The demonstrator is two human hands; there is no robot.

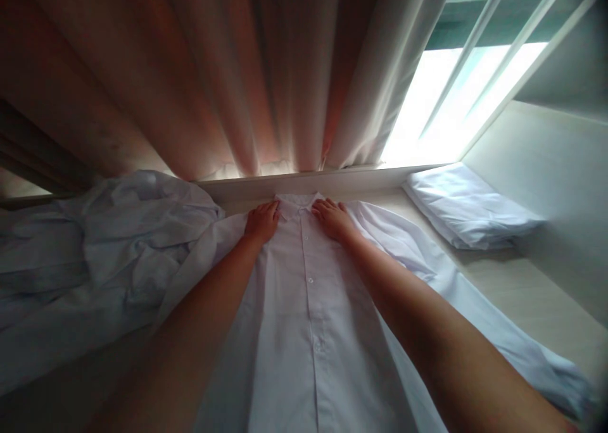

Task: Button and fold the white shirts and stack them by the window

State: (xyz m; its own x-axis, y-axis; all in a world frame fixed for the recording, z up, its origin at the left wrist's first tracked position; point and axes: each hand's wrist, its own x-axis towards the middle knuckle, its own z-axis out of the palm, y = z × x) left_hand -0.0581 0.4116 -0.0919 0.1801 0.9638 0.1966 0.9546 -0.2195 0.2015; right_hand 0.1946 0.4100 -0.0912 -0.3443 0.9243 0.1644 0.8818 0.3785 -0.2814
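A white button-up shirt (289, 306) lies front side up, its collar (298, 200) at the far end and its button placket running down the middle toward me. My left hand (263, 221) rests on the shirt just left of the collar, fingers lying on the cloth near the collar tip. On the other side, my right hand (331, 218) lies flat on the shoulder beside the collar, fingers stretched out and slightly apart. Both forearms reach over the shirt's front. The right sleeve side of the cloth spreads out toward the lower right.
A heap of crumpled white cloth (142, 230) lies at the left, against the shirt. A folded white garment (475, 205) sits at the right by the wall (565, 186). Behind hang long curtains (294, 72), with a bright barred window (465, 78) at upper right.
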